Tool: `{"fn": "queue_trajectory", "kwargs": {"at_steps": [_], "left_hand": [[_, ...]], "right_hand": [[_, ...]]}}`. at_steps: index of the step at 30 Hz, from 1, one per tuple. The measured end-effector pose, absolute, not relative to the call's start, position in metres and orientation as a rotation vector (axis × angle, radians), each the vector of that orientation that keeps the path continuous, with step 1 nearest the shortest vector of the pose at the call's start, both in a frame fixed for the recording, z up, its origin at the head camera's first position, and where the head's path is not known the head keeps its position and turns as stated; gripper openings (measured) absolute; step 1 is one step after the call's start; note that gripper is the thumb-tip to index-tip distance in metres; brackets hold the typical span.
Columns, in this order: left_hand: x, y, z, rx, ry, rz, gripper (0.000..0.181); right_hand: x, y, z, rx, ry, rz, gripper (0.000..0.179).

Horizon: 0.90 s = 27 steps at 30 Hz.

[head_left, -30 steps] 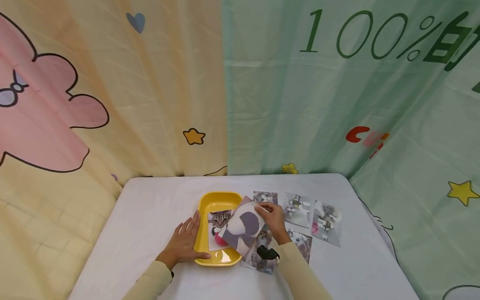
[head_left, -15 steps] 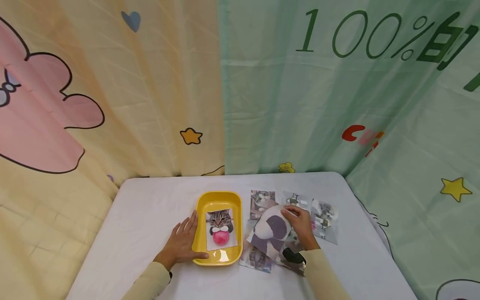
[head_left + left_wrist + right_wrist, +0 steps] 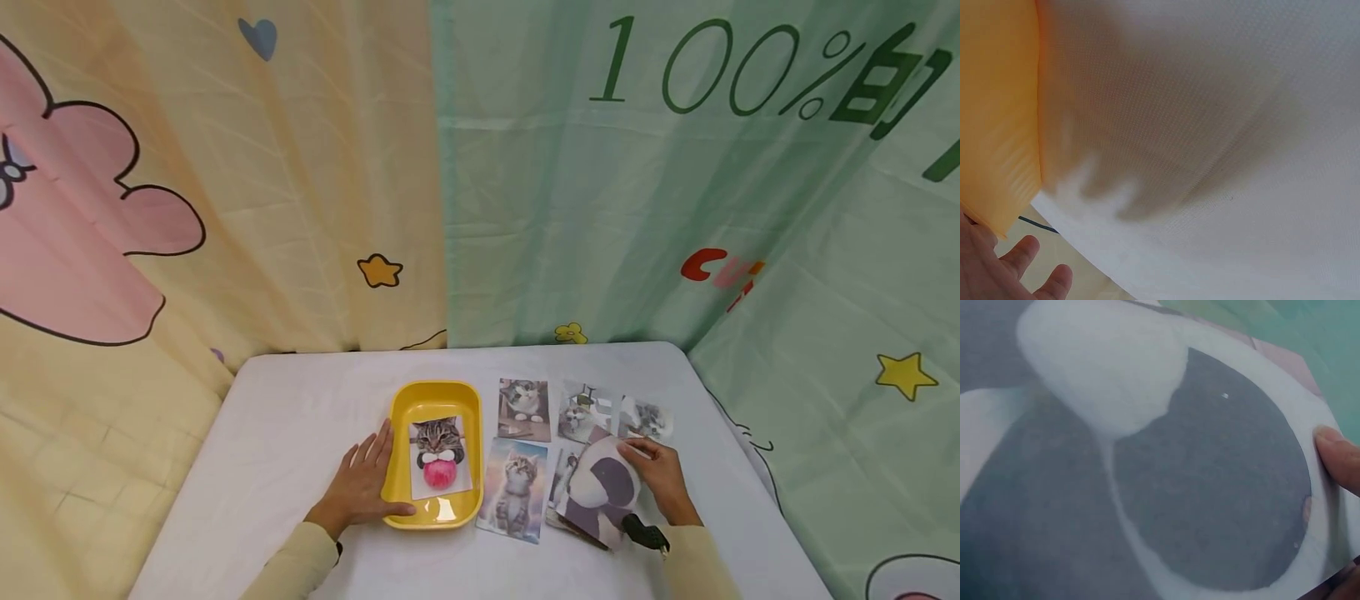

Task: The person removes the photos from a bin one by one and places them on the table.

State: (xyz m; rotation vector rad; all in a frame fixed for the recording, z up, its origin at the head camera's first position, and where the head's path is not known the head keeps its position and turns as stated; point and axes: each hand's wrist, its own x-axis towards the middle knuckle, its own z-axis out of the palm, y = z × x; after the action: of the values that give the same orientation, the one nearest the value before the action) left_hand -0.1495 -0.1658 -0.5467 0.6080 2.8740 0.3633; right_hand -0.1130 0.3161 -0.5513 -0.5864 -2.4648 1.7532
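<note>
In the head view my left hand [image 3: 358, 485] lies with spread fingers along the left side of a yellow tray [image 3: 438, 403], thumb at its lower left corner. Inside the tray is a photo card [image 3: 439, 477] of a tabby cat with a pink ball. My right hand [image 3: 663, 478] pinches by its edge a photo card patterned in white and grey-purple [image 3: 602, 485], tilted over other cards right of the tray. Close up, the right wrist view shows the thumb [image 3: 1339, 461] on that card's face. In the left wrist view, fingers [image 3: 1021, 255] show beside the tray's yellow wall.
Several cat photo cards lie on the white table [image 3: 300, 417] right of the tray: a kitten card [image 3: 513, 492] against a pastel sky, a grey cat card [image 3: 523, 408] behind it, others [image 3: 585, 410] partly covered. Printed curtains [image 3: 562, 208] hang behind and beside the table.
My right hand has carried the white and grey-purple card rightward from over the tray, uncovering the tabby card and then the sky kitten card. My left hand stays at the tray.
</note>
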Motion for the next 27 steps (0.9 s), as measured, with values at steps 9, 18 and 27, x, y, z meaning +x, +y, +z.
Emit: {"fn": "queue_trajectory", "kwargs": {"at_steps": [9, 18, 27], "left_hand": [[-0.15, -0.165, -0.547, 0.603, 2.871, 0.362, 0.13], [-0.15, -0.165, -0.549, 0.591, 2.873, 0.34, 0.131], [-0.151, -0.163, -0.55, 0.58, 2.879, 0.352, 0.133]], "right_hand": [[-0.089, 0.365, -0.565, -0.702, -2.606, 1.681, 0.05], [-0.077, 0.386, -0.575, -0.729, -2.738, 1.574, 0.055], [-0.075, 0.393, -0.588, -0.751, -2.766, 1.525, 0.055]]}}
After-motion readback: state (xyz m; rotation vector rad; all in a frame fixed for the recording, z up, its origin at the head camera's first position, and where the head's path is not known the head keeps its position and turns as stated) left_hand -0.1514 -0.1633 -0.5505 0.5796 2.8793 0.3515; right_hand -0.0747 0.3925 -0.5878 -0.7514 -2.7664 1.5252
